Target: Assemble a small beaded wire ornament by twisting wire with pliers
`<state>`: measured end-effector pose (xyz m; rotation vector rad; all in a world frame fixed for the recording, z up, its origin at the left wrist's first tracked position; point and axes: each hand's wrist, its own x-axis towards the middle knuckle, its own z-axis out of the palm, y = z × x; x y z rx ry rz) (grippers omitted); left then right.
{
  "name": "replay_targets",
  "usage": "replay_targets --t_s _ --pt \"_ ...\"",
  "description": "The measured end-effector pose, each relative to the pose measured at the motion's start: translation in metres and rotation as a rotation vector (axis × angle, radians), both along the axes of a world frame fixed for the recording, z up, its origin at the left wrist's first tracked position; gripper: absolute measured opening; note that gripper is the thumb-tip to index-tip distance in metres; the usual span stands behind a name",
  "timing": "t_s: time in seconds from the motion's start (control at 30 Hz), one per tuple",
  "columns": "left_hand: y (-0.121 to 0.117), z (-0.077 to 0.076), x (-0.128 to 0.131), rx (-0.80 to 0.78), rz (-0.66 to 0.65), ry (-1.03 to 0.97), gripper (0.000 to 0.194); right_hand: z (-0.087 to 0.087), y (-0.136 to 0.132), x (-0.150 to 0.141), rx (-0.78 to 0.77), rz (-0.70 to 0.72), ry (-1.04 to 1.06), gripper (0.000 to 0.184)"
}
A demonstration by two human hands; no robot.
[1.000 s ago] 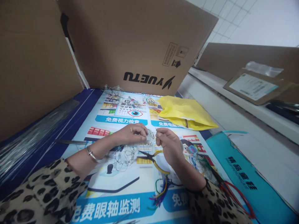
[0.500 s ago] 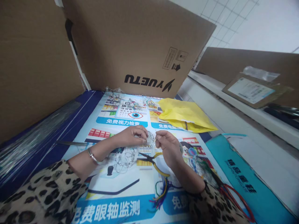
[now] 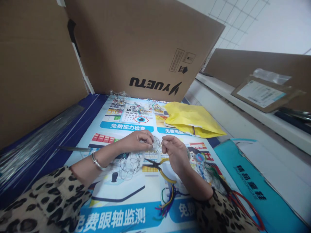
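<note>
My left hand (image 3: 139, 141), with a silver bangle on its wrist, pinches a thin wire loop with small beads (image 3: 156, 145). The loop hangs in the gap between my two hands. My right hand (image 3: 176, 152) is closed in a pinch just right of the loop; whatever its fingertips hold is too fine to make out. Below the hands lie yellow-handled pliers (image 3: 157, 165), jaws apart and pointing left. A tangle of beaded wire (image 3: 130, 165) rests under my left forearm. Near the pliers' handles is a bundle of coloured cords (image 3: 168, 202).
A large cardboard box (image 3: 136, 45) walls off the back. A yellow bag (image 3: 193, 119) lies at the back right, and more wire pieces (image 3: 138, 107) lie in front of the box. Red-handled scissors (image 3: 246, 207) are by my right sleeve. Clear strands (image 3: 36, 149) run along the left.
</note>
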<state>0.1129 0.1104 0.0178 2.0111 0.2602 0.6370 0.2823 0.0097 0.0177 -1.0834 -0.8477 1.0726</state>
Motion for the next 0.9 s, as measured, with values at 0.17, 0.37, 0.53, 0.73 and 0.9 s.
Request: replay_targets --t_s 0.17,0.37,0.53,0.73,0.9 --pt "0.0 -0.001 0.0 0.002 0.013 -0.007 0.008 -0.002 0.001 0.002 -0.007 -0.028 0.036 0.013" --pt "0.001 -0.002 0.001 -0.009 0.007 -0.014 0.008 -0.006 0.003 0.004 -0.015 -0.054 0.052 0.013" --pt "0.003 -0.003 0.0 -0.001 0.016 -0.004 0.009 -0.013 0.004 0.005 -0.031 -0.064 0.048 0.014" --pt "0.005 -0.007 0.0 -0.004 0.027 -0.006 0.011 -0.017 0.004 0.003 -0.037 -0.074 0.029 0.014" --pt "0.004 -0.007 0.0 -0.024 0.03 0.001 0.013 -0.019 0.005 0.002 -0.033 -0.076 0.017 0.014"
